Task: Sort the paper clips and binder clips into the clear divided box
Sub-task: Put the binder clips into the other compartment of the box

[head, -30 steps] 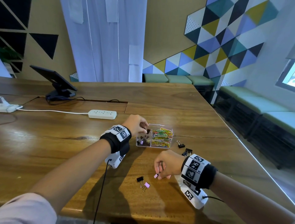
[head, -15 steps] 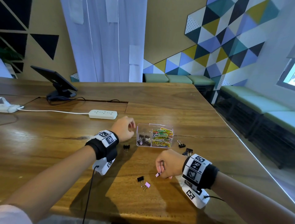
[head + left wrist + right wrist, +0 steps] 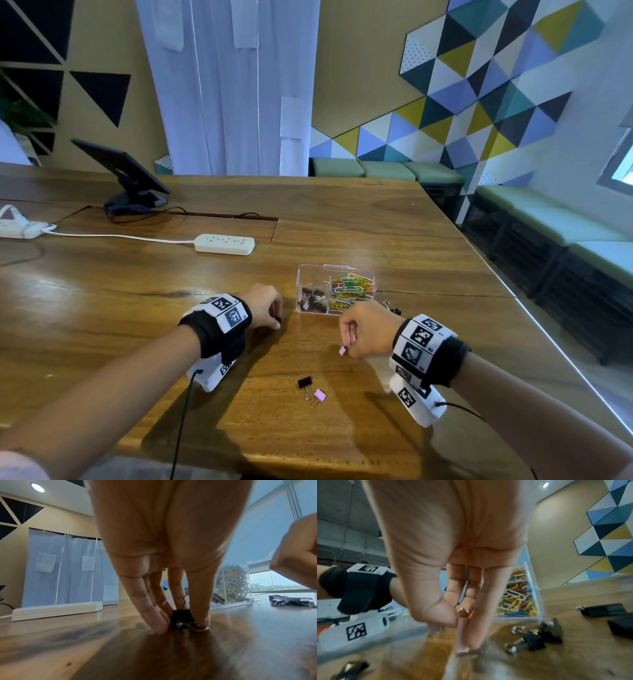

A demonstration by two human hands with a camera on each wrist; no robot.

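Observation:
The clear divided box (image 3: pixel 310 274) stands mid-table, with binder clips in its left cell and coloured paper clips (image 3: pixel 351 287) in its right. Just left of it, my left hand (image 3: pixel 275 321) reaches down to the table, and in the left wrist view its fingertips (image 3: pixel 161 626) pinch a small black binder clip (image 3: pixel 182 615) lying on the wood. In front of the box my right hand (image 3: pixel 346 346) pinches a pink binder clip (image 3: pixel 342 350) by its wire handles, held just above the table. A black clip (image 3: pixel 304 382) and a pink clip (image 3: pixel 320 394) lie nearer me.
More black binder clips (image 3: pixel 534 641) lie on the table right of my right hand, near the box. A white power strip (image 3: pixel 224 244) with its cord and a tilted tablet on a stand (image 3: pixel 126 174) are further back on the left. The table's right edge (image 3: pixel 548 329) runs diagonally.
My left hand left the box, moved left and came down onto the black binder clip on the table. My right hand, still holding the pink clip, shifted slightly toward the box.

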